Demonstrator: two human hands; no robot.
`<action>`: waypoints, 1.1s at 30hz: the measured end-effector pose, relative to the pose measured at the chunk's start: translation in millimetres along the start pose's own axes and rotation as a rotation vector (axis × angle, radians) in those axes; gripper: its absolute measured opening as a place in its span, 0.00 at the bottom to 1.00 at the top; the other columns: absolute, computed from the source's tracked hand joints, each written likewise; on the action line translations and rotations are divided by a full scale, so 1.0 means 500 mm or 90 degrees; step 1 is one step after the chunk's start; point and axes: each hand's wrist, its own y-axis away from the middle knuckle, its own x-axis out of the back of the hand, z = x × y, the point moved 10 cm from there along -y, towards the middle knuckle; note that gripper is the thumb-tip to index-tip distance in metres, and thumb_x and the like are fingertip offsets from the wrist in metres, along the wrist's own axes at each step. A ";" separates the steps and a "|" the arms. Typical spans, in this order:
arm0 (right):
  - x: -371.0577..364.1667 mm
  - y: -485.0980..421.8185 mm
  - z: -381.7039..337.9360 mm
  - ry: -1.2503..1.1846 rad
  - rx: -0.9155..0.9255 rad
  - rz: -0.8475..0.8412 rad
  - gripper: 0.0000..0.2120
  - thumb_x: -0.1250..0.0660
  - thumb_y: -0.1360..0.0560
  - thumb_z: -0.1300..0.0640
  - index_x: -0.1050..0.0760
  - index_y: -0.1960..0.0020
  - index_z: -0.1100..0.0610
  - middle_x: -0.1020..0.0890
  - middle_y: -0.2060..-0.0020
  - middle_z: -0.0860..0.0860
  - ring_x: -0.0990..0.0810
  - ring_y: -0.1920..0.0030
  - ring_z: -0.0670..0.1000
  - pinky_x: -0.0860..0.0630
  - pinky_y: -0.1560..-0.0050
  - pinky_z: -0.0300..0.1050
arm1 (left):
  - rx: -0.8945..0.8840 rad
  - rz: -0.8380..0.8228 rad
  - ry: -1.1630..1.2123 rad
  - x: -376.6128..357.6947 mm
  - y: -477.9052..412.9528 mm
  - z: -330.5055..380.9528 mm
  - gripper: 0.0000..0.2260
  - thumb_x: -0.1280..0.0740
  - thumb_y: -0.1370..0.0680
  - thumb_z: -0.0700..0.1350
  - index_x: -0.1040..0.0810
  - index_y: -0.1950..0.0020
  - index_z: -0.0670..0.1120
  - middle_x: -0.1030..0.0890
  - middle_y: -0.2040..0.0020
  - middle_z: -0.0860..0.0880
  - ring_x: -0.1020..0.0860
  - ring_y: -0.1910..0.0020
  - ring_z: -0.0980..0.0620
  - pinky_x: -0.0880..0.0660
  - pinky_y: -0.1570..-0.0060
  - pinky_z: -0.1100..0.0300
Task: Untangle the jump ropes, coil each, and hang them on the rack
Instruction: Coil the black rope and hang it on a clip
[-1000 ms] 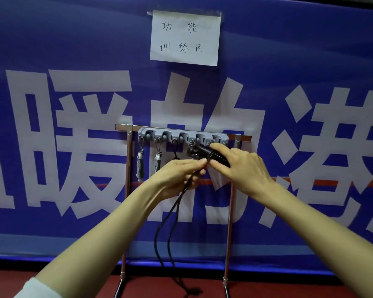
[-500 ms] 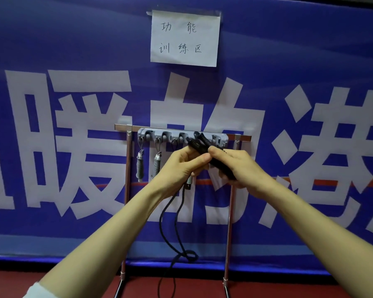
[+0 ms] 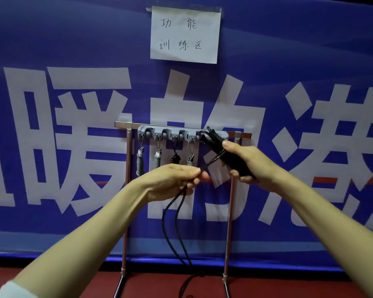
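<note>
My right hand [image 3: 249, 163] grips the black handles [image 3: 215, 139] of a black jump rope, tips pointing up-left in front of the right end of the grey hook rack [image 3: 159, 132]. My left hand [image 3: 172, 182] pinches the rope's two black strands [image 3: 211, 163] a short way below the handles. From there the strands [image 3: 170, 229] hang in a long loop down to the red floor. The rack sits on a metal bar held by two upright posts.
Several small coiled items hang from the rack's hooks: two grey ones [image 3: 140, 162] at the left, a dark one [image 3: 175, 158], another grey one [image 3: 191, 161]. Behind stands a blue banner with large white characters and a paper note [image 3: 185, 34]. Metal posts [image 3: 126, 190] flank the hanging rope.
My left hand has slid down and left along the strands, away from the handles. My right hand stays near the rack's right end with the handles raised.
</note>
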 end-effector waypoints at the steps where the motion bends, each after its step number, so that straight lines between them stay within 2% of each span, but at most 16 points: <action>1: -0.002 0.001 0.001 0.003 -0.001 -0.002 0.24 0.41 0.24 0.38 0.25 0.58 0.60 0.28 0.73 0.53 0.36 0.79 0.46 0.40 0.81 0.34 | 0.003 0.017 0.004 0.008 -0.003 -0.004 0.08 0.32 0.27 0.45 0.14 0.55 0.44 0.23 0.64 0.50 0.28 0.67 0.58 0.26 0.60 0.65; 4: -0.007 0.001 -0.006 0.019 0.010 -0.012 0.25 0.41 0.24 0.37 0.24 0.56 0.60 0.28 0.73 0.53 0.36 0.79 0.46 0.40 0.81 0.34 | -0.001 0.018 0.038 0.007 -0.012 -0.014 0.03 0.30 0.29 0.42 0.17 0.57 0.44 0.23 0.62 0.49 0.25 0.64 0.55 0.23 0.53 0.61; 6: -0.011 0.002 -0.010 0.021 0.013 -0.029 0.25 0.41 0.26 0.36 0.24 0.56 0.59 0.28 0.73 0.53 0.36 0.78 0.46 0.40 0.80 0.35 | -0.030 0.025 0.045 0.010 -0.016 -0.012 0.02 0.31 0.28 0.41 0.21 0.58 0.43 0.21 0.63 0.49 0.23 0.66 0.56 0.23 0.57 0.62; 8: -0.025 0.008 -0.016 0.027 0.022 -0.070 0.26 0.41 0.28 0.34 0.24 0.56 0.58 0.28 0.73 0.53 0.37 0.78 0.47 0.41 0.79 0.35 | -0.087 0.029 0.009 0.016 -0.017 0.004 0.03 0.30 0.27 0.42 0.21 0.59 0.44 0.25 0.62 0.47 0.29 0.69 0.57 0.28 0.65 0.66; 9: -0.039 0.014 -0.019 0.033 0.027 -0.101 0.26 0.41 0.28 0.34 0.23 0.57 0.58 0.29 0.73 0.53 0.38 0.78 0.48 0.42 0.79 0.36 | -0.118 0.027 -0.021 0.020 -0.018 0.013 0.04 0.28 0.28 0.44 0.19 0.58 0.44 0.26 0.62 0.46 0.31 0.68 0.56 0.31 0.66 0.67; 11: -0.075 0.028 -0.017 0.045 0.023 -0.183 0.28 0.42 0.27 0.32 0.23 0.58 0.57 0.30 0.74 0.52 0.38 0.78 0.48 0.43 0.78 0.37 | -0.179 0.030 -0.089 0.024 -0.012 0.035 0.05 0.23 0.31 0.45 0.16 0.58 0.46 0.23 0.60 0.45 0.26 0.64 0.54 0.28 0.62 0.66; 13: -0.109 0.045 -0.003 0.048 -0.016 -0.282 0.29 0.44 0.26 0.30 0.23 0.58 0.56 0.30 0.75 0.51 0.38 0.78 0.47 0.42 0.79 0.37 | -0.245 0.013 -0.219 0.016 -0.001 0.074 0.04 0.26 0.30 0.39 0.16 0.58 0.46 0.18 0.61 0.50 0.21 0.60 0.56 0.25 0.56 0.65; 15: -0.135 0.062 0.028 0.022 -0.111 -0.387 0.28 0.43 0.27 0.30 0.23 0.58 0.56 0.31 0.74 0.50 0.38 0.78 0.45 0.42 0.79 0.35 | -0.288 -0.021 -0.410 -0.009 0.009 0.122 0.07 0.29 0.28 0.35 0.18 0.57 0.46 0.18 0.63 0.54 0.21 0.61 0.57 0.25 0.57 0.62; 17: -0.153 0.084 0.061 0.011 -0.223 -0.481 0.27 0.41 0.28 0.31 0.23 0.59 0.56 0.32 0.74 0.49 0.38 0.78 0.43 0.42 0.79 0.33 | -0.250 -0.091 -0.560 -0.042 0.011 0.152 0.08 0.28 0.28 0.35 0.17 0.56 0.49 0.18 0.62 0.56 0.21 0.61 0.58 0.25 0.57 0.65; 20: -0.160 0.097 0.093 0.082 -0.298 -0.553 0.27 0.40 0.26 0.32 0.22 0.56 0.56 0.33 0.73 0.50 0.37 0.78 0.43 0.41 0.79 0.33 | -0.233 -0.194 -0.900 -0.107 0.007 0.168 0.05 0.26 0.28 0.41 0.15 0.53 0.46 0.17 0.58 0.53 0.20 0.60 0.58 0.26 0.59 0.68; 22: -0.147 0.076 0.103 0.205 -0.296 -0.500 0.24 0.41 0.24 0.33 0.20 0.55 0.52 0.30 0.73 0.50 0.36 0.78 0.44 0.39 0.78 0.33 | -0.246 -0.210 -1.073 -0.133 0.000 0.160 0.06 0.27 0.26 0.44 0.15 0.50 0.46 0.16 0.56 0.51 0.19 0.59 0.58 0.24 0.58 0.67; 25: -0.105 0.000 0.077 0.401 -0.128 -0.259 0.15 0.44 0.23 0.34 0.24 0.52 0.41 0.21 0.68 0.50 0.26 0.73 0.51 0.28 0.72 0.44 | -0.311 -0.020 -1.206 -0.120 -0.005 0.172 0.05 0.30 0.23 0.44 0.16 0.50 0.47 0.19 0.52 0.51 0.21 0.54 0.54 0.23 0.56 0.57; 27: -0.075 -0.030 0.037 0.448 0.034 -0.073 0.12 0.46 0.23 0.33 0.27 0.47 0.35 0.19 0.60 0.46 0.20 0.60 0.53 0.21 0.56 0.54 | -0.390 0.158 -1.071 -0.094 0.010 0.204 0.03 0.30 0.25 0.41 0.18 0.52 0.43 0.22 0.52 0.48 0.23 0.54 0.50 0.23 0.54 0.52; 28: -0.060 -0.032 0.020 0.466 0.096 0.000 0.14 0.47 0.22 0.34 0.29 0.42 0.34 0.19 0.57 0.44 0.20 0.56 0.52 0.22 0.54 0.55 | -0.420 0.229 -0.957 -0.078 0.023 0.213 0.02 0.29 0.26 0.39 0.19 0.54 0.42 0.23 0.53 0.48 0.24 0.56 0.50 0.24 0.54 0.53; 31: -0.035 -0.022 -0.017 0.633 0.193 0.138 0.21 0.48 0.20 0.38 0.38 0.28 0.38 0.20 0.48 0.46 0.20 0.52 0.53 0.25 0.56 0.50 | -0.407 0.367 -0.638 -0.024 0.045 0.174 0.07 0.29 0.26 0.36 0.25 0.57 0.45 0.25 0.58 0.50 0.28 0.62 0.56 0.29 0.60 0.66; 33: -0.027 -0.015 -0.041 0.742 0.262 0.221 0.24 0.48 0.19 0.39 0.41 0.25 0.42 0.21 0.44 0.48 0.19 0.51 0.57 0.25 0.57 0.50 | -0.331 0.373 -0.404 0.012 0.035 0.113 0.12 0.29 0.25 0.40 0.32 0.59 0.48 0.25 0.62 0.47 0.29 0.65 0.53 0.30 0.64 0.63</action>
